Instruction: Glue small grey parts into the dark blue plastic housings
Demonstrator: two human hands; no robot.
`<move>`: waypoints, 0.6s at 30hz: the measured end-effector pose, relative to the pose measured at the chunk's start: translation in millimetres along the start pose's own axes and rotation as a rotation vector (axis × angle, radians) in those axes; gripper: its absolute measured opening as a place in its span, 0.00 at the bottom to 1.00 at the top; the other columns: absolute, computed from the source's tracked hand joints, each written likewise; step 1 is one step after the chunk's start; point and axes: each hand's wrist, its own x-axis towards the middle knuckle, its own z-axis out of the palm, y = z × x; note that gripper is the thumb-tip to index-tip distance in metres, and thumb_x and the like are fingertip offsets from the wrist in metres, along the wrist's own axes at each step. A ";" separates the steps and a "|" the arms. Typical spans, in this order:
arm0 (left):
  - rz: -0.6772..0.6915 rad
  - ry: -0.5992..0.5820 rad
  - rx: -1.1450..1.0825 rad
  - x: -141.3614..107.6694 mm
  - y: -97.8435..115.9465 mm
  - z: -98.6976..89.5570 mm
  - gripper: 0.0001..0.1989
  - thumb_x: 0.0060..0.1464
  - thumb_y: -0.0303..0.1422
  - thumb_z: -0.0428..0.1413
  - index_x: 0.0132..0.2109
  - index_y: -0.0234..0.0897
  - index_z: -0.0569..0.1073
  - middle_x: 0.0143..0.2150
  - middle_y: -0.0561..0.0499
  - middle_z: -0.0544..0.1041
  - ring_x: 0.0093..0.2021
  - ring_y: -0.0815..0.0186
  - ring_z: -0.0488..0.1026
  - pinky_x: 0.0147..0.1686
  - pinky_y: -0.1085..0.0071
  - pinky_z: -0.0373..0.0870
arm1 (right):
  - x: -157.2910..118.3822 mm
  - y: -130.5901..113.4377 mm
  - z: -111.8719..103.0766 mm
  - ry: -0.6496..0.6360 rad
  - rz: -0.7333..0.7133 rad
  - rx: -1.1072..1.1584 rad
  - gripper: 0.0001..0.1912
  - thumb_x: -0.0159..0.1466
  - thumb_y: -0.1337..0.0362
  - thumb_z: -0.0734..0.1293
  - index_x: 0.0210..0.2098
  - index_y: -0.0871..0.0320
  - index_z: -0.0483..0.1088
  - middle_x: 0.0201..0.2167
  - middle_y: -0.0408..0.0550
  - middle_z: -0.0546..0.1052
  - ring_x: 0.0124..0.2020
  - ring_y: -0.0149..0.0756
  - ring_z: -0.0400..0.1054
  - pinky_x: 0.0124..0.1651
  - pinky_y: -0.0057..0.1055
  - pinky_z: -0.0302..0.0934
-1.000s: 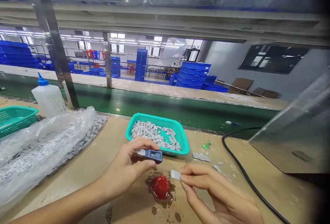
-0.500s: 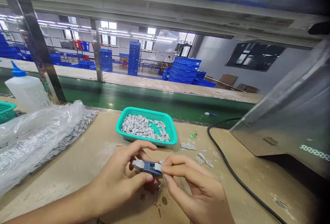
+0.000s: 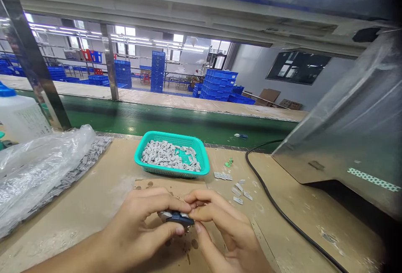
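Between my hands, low in the middle of the head view, is a small dark blue part (image 3: 179,220) with light grey pieces on it. My left hand (image 3: 147,218) grips it, thumb along the front and fingers over the top. The fingertips of my right hand (image 3: 220,227) pinch its right end, partly hiding it. Beyond my hands stands a green basket (image 3: 203,168) holding many small grey pieces (image 3: 163,154). Several loose grey pieces (image 3: 238,200) lie to the right.
A plastic bag of grey pieces (image 3: 47,172) and a white bottle (image 3: 23,116) are at left. A black cable (image 3: 276,206) curves down the right side, beside a metal housing (image 3: 342,139). A green conveyor (image 3: 141,118) runs behind, with a small blue-and-white part (image 3: 241,136) on it.
My left fingers have come down over the top of the blue part, and my hands are closer together. The whole view has shifted, so the surroundings appear further left.
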 end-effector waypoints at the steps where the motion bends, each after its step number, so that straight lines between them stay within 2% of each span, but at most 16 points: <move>1: 0.005 -0.005 0.009 0.2 -0.6 -0.3 0.09 0.46 0.31 0.57 0.38 0.40 0.74 0.29 0.54 0.76 0.29 0.71 0.71 0.31 0.76 0.64 | -0.5 -0.7 0.0 -0.005 0.009 0.014 0.12 0.55 0.78 0.57 0.31 0.59 0.67 0.37 0.49 0.67 0.39 0.32 0.64 0.42 0.25 0.61; 7: 0.049 -0.005 -0.015 2.5 -3.3 -3.0 0.08 0.43 0.33 0.59 0.33 0.35 0.75 0.27 0.52 0.77 0.26 0.71 0.72 0.27 0.78 0.65 | -1.7 -3.4 0.0 -0.030 0.048 0.066 0.14 0.53 0.79 0.58 0.34 0.58 0.67 0.37 0.47 0.67 0.34 0.29 0.64 0.42 0.27 0.62; 11: 0.002 0.017 -0.082 3.9 -4.1 -3.7 0.05 0.42 0.31 0.60 0.30 0.34 0.76 0.25 0.51 0.76 0.26 0.70 0.71 0.28 0.75 0.65 | -2.4 0.7 3.0 -0.044 0.075 0.104 0.14 0.52 0.79 0.61 0.35 0.58 0.67 0.38 0.47 0.67 0.34 0.29 0.64 0.42 0.27 0.62; 15: -0.055 0.058 -0.207 3.0 -5.4 -2.1 0.06 0.40 0.30 0.61 0.30 0.36 0.76 0.26 0.52 0.77 0.27 0.68 0.72 0.29 0.74 0.66 | -3.7 4.3 7.7 -0.029 0.159 0.199 0.10 0.54 0.75 0.63 0.33 0.56 0.67 0.34 0.46 0.68 0.35 0.32 0.65 0.38 0.28 0.65; 18: -0.037 0.087 -0.286 1.7 -5.8 -1.0 0.06 0.39 0.28 0.62 0.30 0.37 0.77 0.26 0.52 0.77 0.28 0.68 0.73 0.29 0.74 0.67 | -4.6 2.9 9.3 -0.012 0.199 0.272 0.10 0.54 0.74 0.64 0.34 0.55 0.66 0.32 0.45 0.69 0.35 0.33 0.66 0.35 0.27 0.66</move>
